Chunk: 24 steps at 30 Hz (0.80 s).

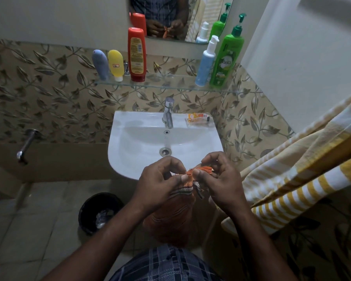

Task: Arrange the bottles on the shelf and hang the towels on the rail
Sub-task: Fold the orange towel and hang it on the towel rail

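An orange towel (pixel 170 218) with a fringed edge hangs in front of me, below the sink's front rim. My left hand (pixel 158 183) and my right hand (pixel 219 179) both pinch its top edge, thumbs close together. On the glass shelf (pixel 164 85) stand a grey tube (pixel 100 64), a yellow tube (pixel 116 64) and a red bottle (pixel 136 54) at the left. A white-blue pump bottle (pixel 206 63) and a green pump bottle (pixel 227 57) stand at the right. A yellow-and-white striped towel (pixel 304 163) hangs over the rail at the right.
A white sink (pixel 142 147) with a chrome tap (pixel 168 114) is below the shelf, with a small orange packet (pixel 198 118) on its back right corner. A black bin (pixel 99 212) stands on the floor at the left. A wall tap (pixel 26 145) juts out further left. A mirror (pixel 180 17) hangs above.
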Motion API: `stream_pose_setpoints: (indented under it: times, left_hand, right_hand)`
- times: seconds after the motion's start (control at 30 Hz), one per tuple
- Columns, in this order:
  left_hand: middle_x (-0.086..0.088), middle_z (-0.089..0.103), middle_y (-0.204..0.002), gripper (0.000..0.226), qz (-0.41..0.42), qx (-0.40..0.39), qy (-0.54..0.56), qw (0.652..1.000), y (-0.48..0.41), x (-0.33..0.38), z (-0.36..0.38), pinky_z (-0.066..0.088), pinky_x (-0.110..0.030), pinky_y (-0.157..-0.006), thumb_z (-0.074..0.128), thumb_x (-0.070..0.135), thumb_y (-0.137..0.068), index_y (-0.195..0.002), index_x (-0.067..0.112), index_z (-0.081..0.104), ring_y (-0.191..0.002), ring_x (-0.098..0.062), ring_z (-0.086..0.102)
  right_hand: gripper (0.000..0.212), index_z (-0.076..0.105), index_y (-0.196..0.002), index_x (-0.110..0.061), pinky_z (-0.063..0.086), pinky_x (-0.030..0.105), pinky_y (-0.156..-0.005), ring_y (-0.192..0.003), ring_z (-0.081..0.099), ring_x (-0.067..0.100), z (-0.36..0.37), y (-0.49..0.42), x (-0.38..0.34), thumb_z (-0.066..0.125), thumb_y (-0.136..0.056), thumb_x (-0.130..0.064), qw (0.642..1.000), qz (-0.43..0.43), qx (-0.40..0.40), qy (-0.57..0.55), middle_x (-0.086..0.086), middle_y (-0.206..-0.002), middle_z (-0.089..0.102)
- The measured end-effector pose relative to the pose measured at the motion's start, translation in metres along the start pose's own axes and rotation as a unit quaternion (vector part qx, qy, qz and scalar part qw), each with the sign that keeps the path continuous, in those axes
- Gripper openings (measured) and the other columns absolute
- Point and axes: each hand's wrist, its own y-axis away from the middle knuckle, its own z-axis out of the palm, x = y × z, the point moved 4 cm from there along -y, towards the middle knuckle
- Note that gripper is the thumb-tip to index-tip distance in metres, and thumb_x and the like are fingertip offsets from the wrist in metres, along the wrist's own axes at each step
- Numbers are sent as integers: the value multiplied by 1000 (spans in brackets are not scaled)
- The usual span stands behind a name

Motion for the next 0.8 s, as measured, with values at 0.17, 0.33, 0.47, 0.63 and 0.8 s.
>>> stream_pose_setpoints:
  times: [0.17,0.33,0.47,0.63,0.8]
  left_hand:
    - [4,75,-88,10,25,18,-59,998,0,3,1,59,-54,-73,73,26,-86,-92,25,65,-76,-30,72]
    - [6,74,-83,11,24,16,-85,996,2,4,4,59,-50,-72,73,24,-86,-89,25,62,-72,-23,72]
    - [9,72,-79,17,29,19,-109,993,2,5,4,57,-45,-68,76,16,-88,-87,26,62,-69,-17,69]
    - [16,70,-78,22,51,18,-161,985,0,9,6,52,-31,-61,76,5,-88,-86,23,62,-66,-7,68]
    - [8,67,-72,8,92,13,-193,977,0,15,9,50,-38,-59,67,17,-87,-88,20,60,-63,-15,65]
  right_hand:
    - [20,64,-90,-30,61,60,-69,-74,74,30,4,3,-1,81,-81,-25,1000,-14,-9,17,5,-80,74]
    - [25,63,-87,-29,59,60,-67,-70,70,42,3,6,3,78,-90,-8,1000,1,8,13,14,-73,71]
    - [22,62,-87,-30,56,64,-66,-67,68,40,5,8,5,73,-90,-11,1000,16,14,-11,25,-75,68]
    - [12,62,-87,-29,57,54,-66,-67,68,30,5,7,6,70,-86,-21,999,30,5,-31,20,-75,71]
    - [12,62,-88,-31,58,60,-70,-68,70,28,5,6,9,72,-82,-31,999,32,-4,-16,11,-74,73]
